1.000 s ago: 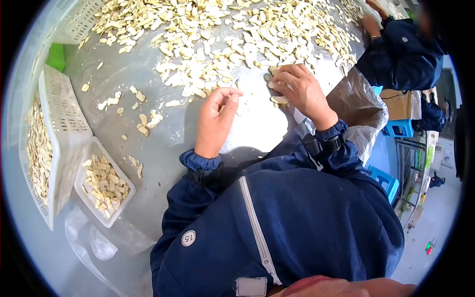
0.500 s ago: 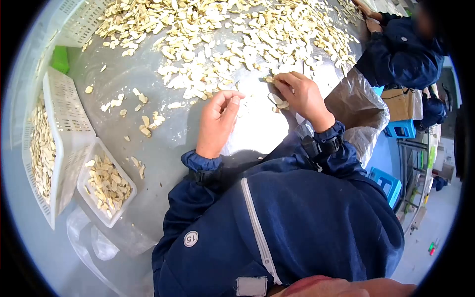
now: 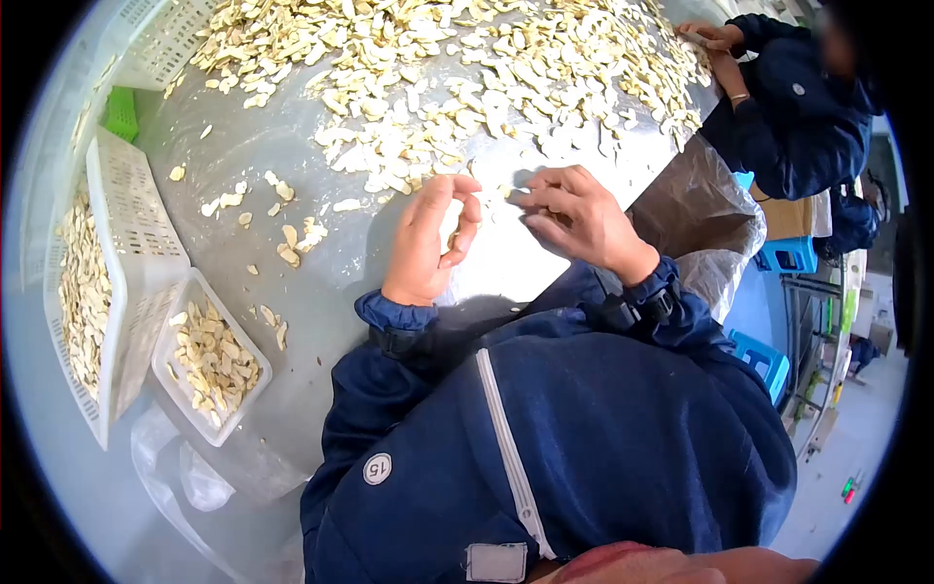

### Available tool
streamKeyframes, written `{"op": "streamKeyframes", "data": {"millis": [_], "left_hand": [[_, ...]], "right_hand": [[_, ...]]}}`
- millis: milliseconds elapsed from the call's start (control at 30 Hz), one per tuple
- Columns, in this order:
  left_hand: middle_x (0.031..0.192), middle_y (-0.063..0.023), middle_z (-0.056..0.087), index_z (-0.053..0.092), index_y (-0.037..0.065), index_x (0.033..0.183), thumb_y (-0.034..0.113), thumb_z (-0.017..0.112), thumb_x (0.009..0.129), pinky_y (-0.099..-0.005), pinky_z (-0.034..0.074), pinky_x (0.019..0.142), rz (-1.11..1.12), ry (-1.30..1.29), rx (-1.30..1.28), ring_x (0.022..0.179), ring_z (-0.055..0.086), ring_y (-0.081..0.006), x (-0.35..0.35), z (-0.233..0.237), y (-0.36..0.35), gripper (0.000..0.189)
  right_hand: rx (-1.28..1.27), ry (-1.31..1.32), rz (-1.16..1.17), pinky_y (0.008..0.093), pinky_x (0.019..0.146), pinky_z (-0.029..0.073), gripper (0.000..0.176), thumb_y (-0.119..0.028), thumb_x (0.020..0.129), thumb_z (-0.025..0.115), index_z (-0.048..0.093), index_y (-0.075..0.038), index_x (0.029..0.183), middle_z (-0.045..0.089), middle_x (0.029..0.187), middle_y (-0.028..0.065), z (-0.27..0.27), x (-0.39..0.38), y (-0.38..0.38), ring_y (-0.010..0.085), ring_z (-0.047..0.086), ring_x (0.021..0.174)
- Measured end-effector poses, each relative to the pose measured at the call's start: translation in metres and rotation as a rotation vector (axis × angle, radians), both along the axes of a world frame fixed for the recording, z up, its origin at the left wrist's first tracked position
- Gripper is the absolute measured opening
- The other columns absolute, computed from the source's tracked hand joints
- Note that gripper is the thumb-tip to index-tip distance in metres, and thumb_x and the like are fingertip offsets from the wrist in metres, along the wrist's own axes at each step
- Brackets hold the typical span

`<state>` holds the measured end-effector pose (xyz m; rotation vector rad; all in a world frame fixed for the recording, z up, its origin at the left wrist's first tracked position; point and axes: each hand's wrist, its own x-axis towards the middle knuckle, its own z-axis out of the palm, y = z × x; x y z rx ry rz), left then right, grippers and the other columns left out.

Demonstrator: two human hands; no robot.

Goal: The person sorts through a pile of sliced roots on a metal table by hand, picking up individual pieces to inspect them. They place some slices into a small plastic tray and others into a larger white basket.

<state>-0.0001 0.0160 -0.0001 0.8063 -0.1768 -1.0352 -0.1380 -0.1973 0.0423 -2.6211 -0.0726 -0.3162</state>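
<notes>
Pale dried slices point(image 3: 389, 88) lie in a wide pile over the far part of the metal table point(image 3: 321, 282). My left hand point(image 3: 428, 241) is raised near the pile's front edge, its fingers curled round; what lies inside them is unclear against the glare. To its right, my right hand point(image 3: 584, 222) has its fingertips pinched together over the brightly lit part of the table, with a small bit of a pale slice showing at their tips. The two hands are apart, fingertips facing each other.
At the left stand a white perforated crate point(image 3: 136, 234) and a small white tray point(image 3: 255, 384), both holding slices. A green object point(image 3: 120, 114) sits behind them. A clear plastic bag point(image 3: 725, 234) hangs at the right edge, near a co-worker point(image 3: 803, 107) and blue stools point(image 3: 759, 362).
My right hand has moved down and left, away from the pile. My left hand's fingers have curled differently, the thumb lower. The co-worker's hands have shifted at the table's far right.
</notes>
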Motion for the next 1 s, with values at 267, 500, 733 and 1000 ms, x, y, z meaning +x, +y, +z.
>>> {"op": "streamKeyframes", "data": {"millis": [267,500,733,1000], "left_hand": [[0.083,-0.0034,0.055,0.060,0.004,0.119,0.026,0.050,0.111,-0.0207,0.030,0.045,0.182,0.095,-0.070,0.060,0.046,-0.0081,0.008,-0.003,0.006,0.025],[0.080,-0.0018,0.053,0.060,0.006,0.117,0.023,0.051,0.111,-0.0216,0.030,0.046,0.171,0.087,-0.015,0.060,0.046,-0.0086,0.006,0.002,0.004,0.020],[0.077,-0.0012,0.051,0.060,0.005,0.115,0.024,0.051,0.111,-0.0209,0.029,0.044,0.122,0.059,0.005,0.058,0.043,-0.0079,0.006,0.003,0.001,0.022],[0.078,-0.0016,0.051,0.060,0.003,0.114,0.024,0.050,0.112,-0.0208,0.028,0.044,0.118,0.069,0.072,0.057,0.042,-0.0073,0.003,0.009,0.000,0.023]], "right_hand": [[-0.091,-0.103,-0.292,0.0413,0.097,0.056,0.033,-0.003,0.085,0.072,0.079,-0.016,0.115,0.070,0.127,0.0093,-0.016,0.008,-0.039,0.0316,0.065,0.115],[-0.186,-0.174,0.008,0.0387,0.093,0.053,0.028,-0.021,0.087,0.073,0.073,-0.014,0.114,0.071,0.115,0.0050,-0.027,0.061,0.008,0.0291,0.065,0.108],[-0.041,-0.108,-0.203,0.0404,0.092,0.055,0.018,-0.012,0.089,0.073,0.073,-0.009,0.107,0.072,0.109,0.0081,-0.016,0.009,-0.036,0.0311,0.067,0.104],[-0.415,0.066,-0.747,0.0457,0.083,0.056,0.024,-0.032,0.096,0.068,0.078,-0.012,0.104,0.074,0.099,0.0120,-0.008,-0.012,-0.088,0.0347,0.069,0.100]]}}
